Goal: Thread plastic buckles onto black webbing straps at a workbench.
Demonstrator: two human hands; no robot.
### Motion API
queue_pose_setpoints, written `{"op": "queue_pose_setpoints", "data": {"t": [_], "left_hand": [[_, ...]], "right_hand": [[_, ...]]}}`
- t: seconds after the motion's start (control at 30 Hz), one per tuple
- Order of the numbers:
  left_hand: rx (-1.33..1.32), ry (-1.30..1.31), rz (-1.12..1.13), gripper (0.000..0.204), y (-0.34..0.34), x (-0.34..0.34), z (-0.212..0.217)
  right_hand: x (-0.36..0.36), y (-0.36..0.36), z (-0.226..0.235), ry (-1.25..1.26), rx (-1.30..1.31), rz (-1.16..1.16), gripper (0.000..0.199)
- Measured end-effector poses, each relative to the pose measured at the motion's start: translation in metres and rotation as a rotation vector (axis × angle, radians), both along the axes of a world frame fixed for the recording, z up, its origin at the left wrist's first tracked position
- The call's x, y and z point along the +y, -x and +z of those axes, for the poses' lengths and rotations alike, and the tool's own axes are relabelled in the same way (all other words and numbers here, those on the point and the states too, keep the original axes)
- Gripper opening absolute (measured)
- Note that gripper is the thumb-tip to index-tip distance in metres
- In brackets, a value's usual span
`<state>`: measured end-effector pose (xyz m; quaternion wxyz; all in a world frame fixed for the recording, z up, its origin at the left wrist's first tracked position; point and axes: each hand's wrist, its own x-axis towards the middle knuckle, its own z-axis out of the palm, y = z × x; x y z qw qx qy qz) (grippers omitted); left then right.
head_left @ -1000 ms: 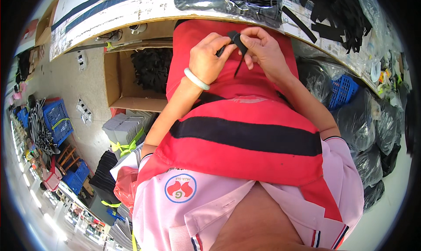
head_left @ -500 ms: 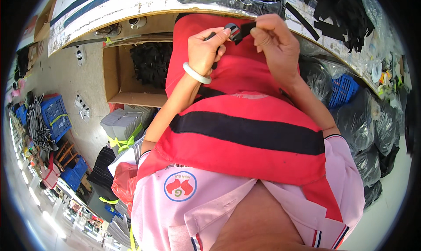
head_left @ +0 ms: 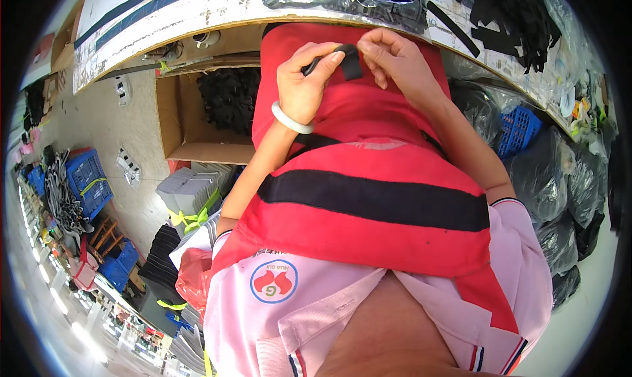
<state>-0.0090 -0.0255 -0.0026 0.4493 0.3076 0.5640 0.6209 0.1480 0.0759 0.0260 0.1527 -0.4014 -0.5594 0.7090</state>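
The right hand [head_left: 399, 64] has moved in toward the left hand [head_left: 303, 84], whose fingers pinch a black strap [head_left: 351, 66] over the red apron [head_left: 375, 242]. A dark piece [head_left: 311, 67] there is partly hidden; whether the right fingers grip anything, I cannot tell.

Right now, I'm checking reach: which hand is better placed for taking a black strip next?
Likely the right hand: it is nearer the black strip, while the left hand grips a black piece. Whether the right touches that too is unclear.
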Motion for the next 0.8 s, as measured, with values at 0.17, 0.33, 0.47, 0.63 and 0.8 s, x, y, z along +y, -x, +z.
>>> {"op": "queue_pose_setpoints", "data": {"t": [0.17,0.33,0.47,0.63,0.8], "left_hand": [[0.224,-0.174,-0.094,0.014,0.003,-0.01,0.012],[0.362,-0.255,-0.155,0.017,0.005,-0.022,0.031],[0.478,-0.289,-0.196,0.017,0.008,-0.025,0.04],[0.402,-0.283,-0.212,0.017,0.006,-0.028,0.039],[0.363,-0.274,-0.213,0.018,0.004,-0.031,0.036]], "right_hand": [[0.007,-0.012,0.005,0.327,0.125,0.185,0.022],[0.0,-0.008,0.012,0.006,0.047,0.125,0.023],[-0.004,-0.008,0.017,0.053,0.056,0.066,0.016],[-0.003,-0.005,0.017,-0.006,0.099,0.023,0.019],[-0.003,-0.004,0.014,0.032,0.117,0.049,0.013]]}}
